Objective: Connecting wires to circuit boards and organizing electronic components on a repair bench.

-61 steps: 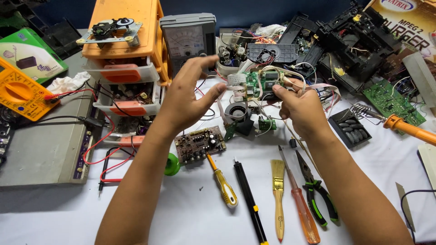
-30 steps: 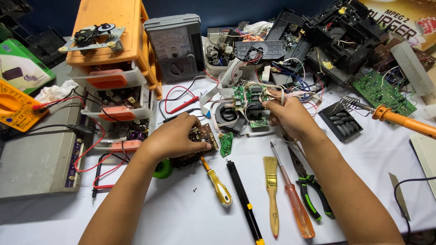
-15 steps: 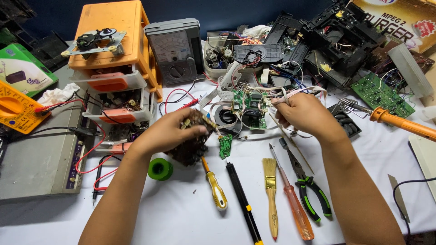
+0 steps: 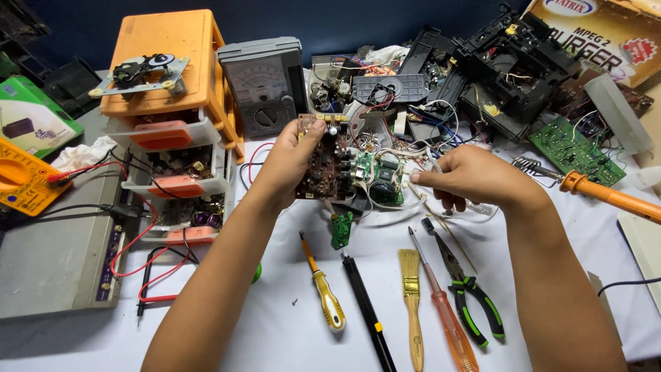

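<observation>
From the head camera I am looking down at a crowded white bench (image 4: 275, 331). My left hand (image 4: 289, 162) is gripping a brown circuit board (image 4: 323, 162) by its left edge, thumb over the face and fingers behind, and is holding it upright, lifted off the bench, just above the middle of the frame. At the board's three o'clock, a smaller green board (image 4: 375, 176) with bulky parts is sitting just beside it, seemingly hanging off it, though I cannot tell how the two are joined.

My right hand (image 4: 475, 179) is sitting further toward three o'clock, fingers pinched narrowly on a bundle of thin white wires (image 4: 406, 186) that are running back to the green board.

Toward six o'clock of the hands, tools are lying in a row on the bench: a yellow-handled screwdriver (image 4: 323, 296), a black pen-like tool (image 4: 365, 310), a small brush (image 4: 412, 303), an orange-handled screwdriver (image 4: 444, 313) and green-handled pliers (image 4: 471, 300).

At eleven o'clock an orange drawer cabinet (image 4: 172, 76) is standing, with a grey analogue meter (image 4: 265, 83) just beside it at its three o'clock. At nine o'clock a yellow multimeter (image 4: 21, 179) is resting near the frame's edge. At two o'clock black stripped-down casings (image 4: 509, 69) are piling up, and at three o'clock an orange-handled soldering iron (image 4: 592, 189) is lying near my right wrist.
</observation>
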